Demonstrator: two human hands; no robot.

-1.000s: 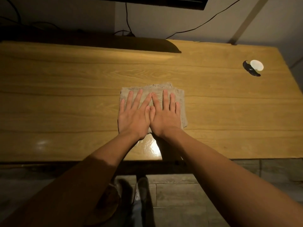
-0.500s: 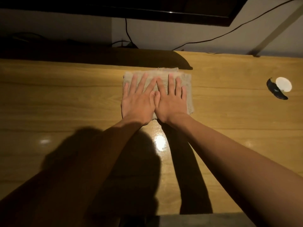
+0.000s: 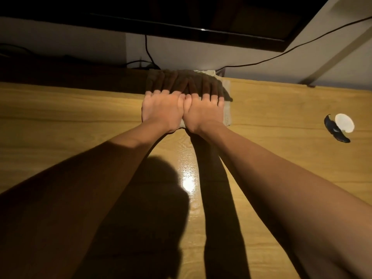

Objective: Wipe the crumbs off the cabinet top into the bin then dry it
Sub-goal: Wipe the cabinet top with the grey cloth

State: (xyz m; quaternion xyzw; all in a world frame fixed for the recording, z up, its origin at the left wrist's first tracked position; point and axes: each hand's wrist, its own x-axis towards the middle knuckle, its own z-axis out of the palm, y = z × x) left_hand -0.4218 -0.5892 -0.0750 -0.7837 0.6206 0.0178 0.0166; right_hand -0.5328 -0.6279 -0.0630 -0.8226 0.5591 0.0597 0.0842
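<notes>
A folded beige cloth (image 3: 227, 111) lies flat at the far edge of the wooden cabinet top (image 3: 70, 121), right against the wall. My left hand (image 3: 162, 110) and my right hand (image 3: 203, 109) press down on it side by side, palms flat, fingers spread and stretched forward into the dark shadow at the back. The cloth shows only along its right side and far edge; the hands cover the remainder. No bin or crumbs are visible.
A small white round object (image 3: 344, 122) with a dark curved piece (image 3: 334, 130) beside it sits on the top at the right. A black screen (image 3: 201, 19) hangs above the far edge, with cables (image 3: 149, 53) down the wall. A wet glare patch (image 3: 188, 180) shines between my forearms.
Both hands have slid the cloth away from me, from the middle of the top to its far edge by the wall. The camera has leaned forward with them.
</notes>
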